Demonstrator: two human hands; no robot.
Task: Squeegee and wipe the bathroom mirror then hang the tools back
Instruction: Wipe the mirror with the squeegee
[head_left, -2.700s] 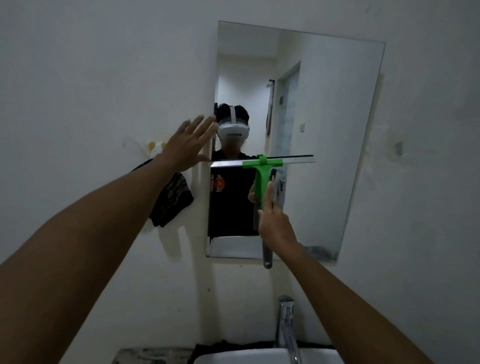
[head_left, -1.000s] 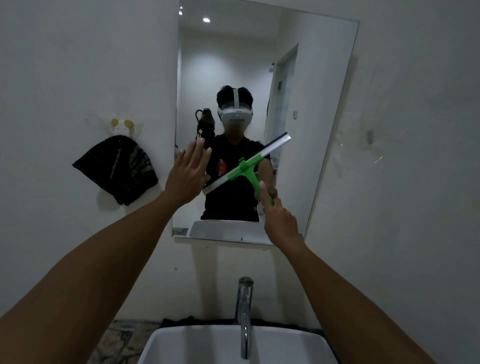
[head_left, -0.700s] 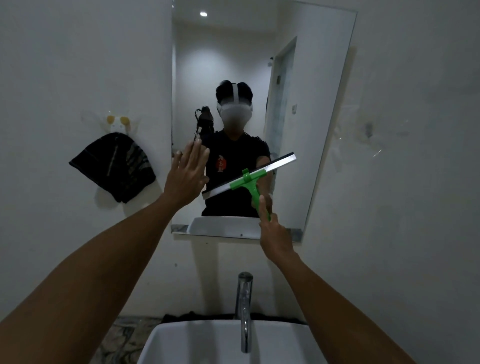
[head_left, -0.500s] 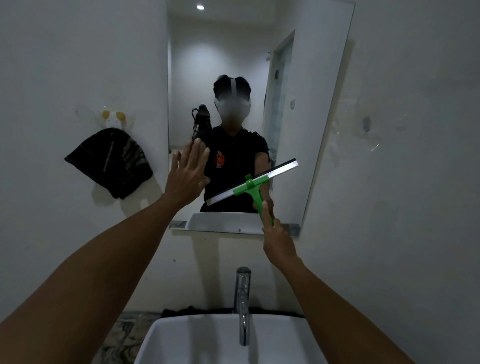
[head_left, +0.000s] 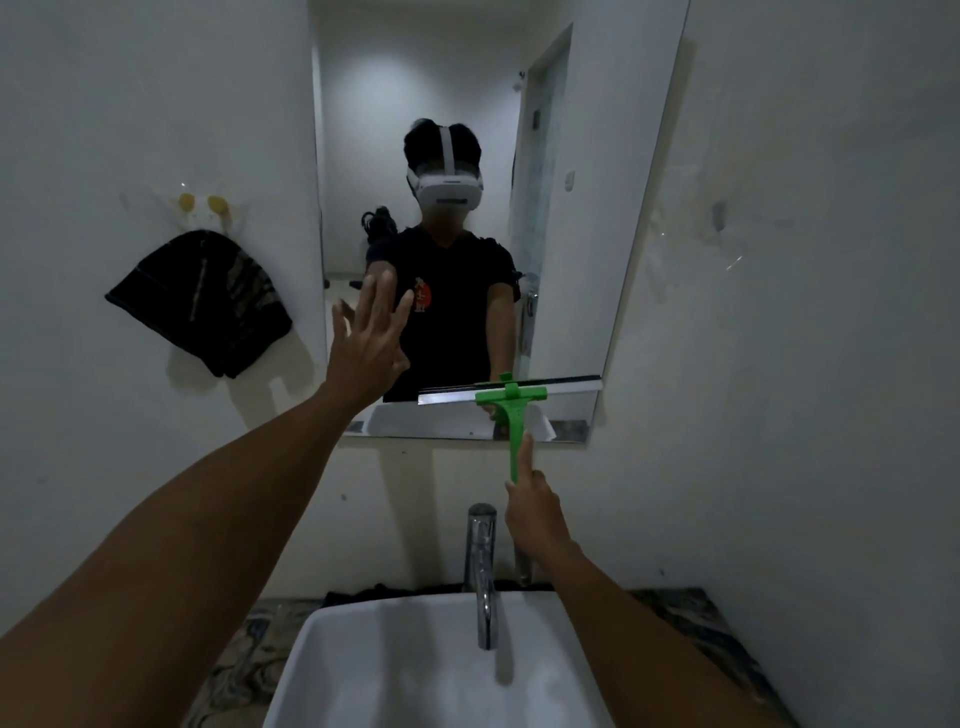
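2 bare hands work at the mirror (head_left: 597, 208) in the only view, the head camera. The right hand (head_left: 535, 512) is closed around the lower end of the green squeegee (head_left: 511, 402) handle, with the index finger stretched up along it; the blade lies almost level against the glass, close above the mirror's bottom edge and toward its right side. The left hand (head_left: 369, 338) is held flat with its fingers spread apart, gripping nothing, at the mirror's lower left; whether the palm actually touches the glass cannot be told. The step in hand looks like the end of a downward pull. To finish it well, I would keep the blade level and pressed evenly along its whole length, run it right off the bottom edge so no wet line is left, then overlap the next pass toward the left, where the free hand would have to shift aside. A dark cloth (head_left: 200, 301) hangs from a hook (head_left: 208, 205) on the wall left of the mirror, so the wiping appears not yet begun. Below, the white basin (head_left: 363, 670) under the tap (head_left: 482, 566) looks to hold nothing; no standing water is evident.
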